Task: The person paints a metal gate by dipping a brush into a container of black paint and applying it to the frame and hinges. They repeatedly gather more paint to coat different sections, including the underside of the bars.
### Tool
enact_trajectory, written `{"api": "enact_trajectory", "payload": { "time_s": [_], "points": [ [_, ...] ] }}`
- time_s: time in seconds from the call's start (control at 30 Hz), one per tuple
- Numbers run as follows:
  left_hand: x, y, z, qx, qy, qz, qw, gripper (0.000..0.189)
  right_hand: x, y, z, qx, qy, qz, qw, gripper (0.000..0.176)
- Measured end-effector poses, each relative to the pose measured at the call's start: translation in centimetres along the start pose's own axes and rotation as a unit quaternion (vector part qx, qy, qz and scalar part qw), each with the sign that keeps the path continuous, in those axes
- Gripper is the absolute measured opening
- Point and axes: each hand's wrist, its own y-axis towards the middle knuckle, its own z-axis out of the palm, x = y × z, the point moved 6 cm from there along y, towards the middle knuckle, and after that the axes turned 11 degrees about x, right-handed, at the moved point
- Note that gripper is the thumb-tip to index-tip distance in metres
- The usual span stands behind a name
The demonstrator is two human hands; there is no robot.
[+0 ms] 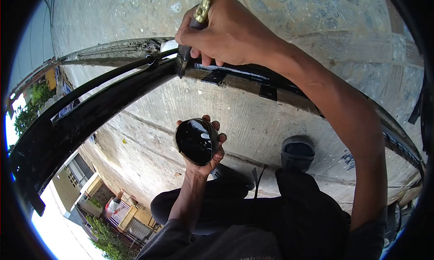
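My left hand (212, 158) is wrapped round a small round container (195, 141) of glossy black liquid, held over the pavement. Up at the top, my right hand (217, 34) is closed on a brush (199, 22) with a gold-coloured handle end. The brush's dark bristles point down and touch or nearly touch a long black metal frame (153, 77). Part of the frame is hidden behind my right hand and forearm. Short black tabs (267, 92) stick out along its near edge.
My shoe (297, 152) stands on the concrete ground (253, 124) below the frame. A thinner black bar (106, 79) runs beside the wide beam at the left. Farther off at the lower left are a person (113, 206), a wooden structure and greenery.
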Motion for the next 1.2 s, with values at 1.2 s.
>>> {"api": "enact_trajectory", "payload": {
  "time_s": [1.2],
  "points": [
    [0.1, -0.7, 0.5, -0.01, 0.002, -0.008, 1.0, 0.074, -1.8, 0.5, 0.6, -0.013, -0.134, 0.001, 0.991, 0.02]
  ]
}}
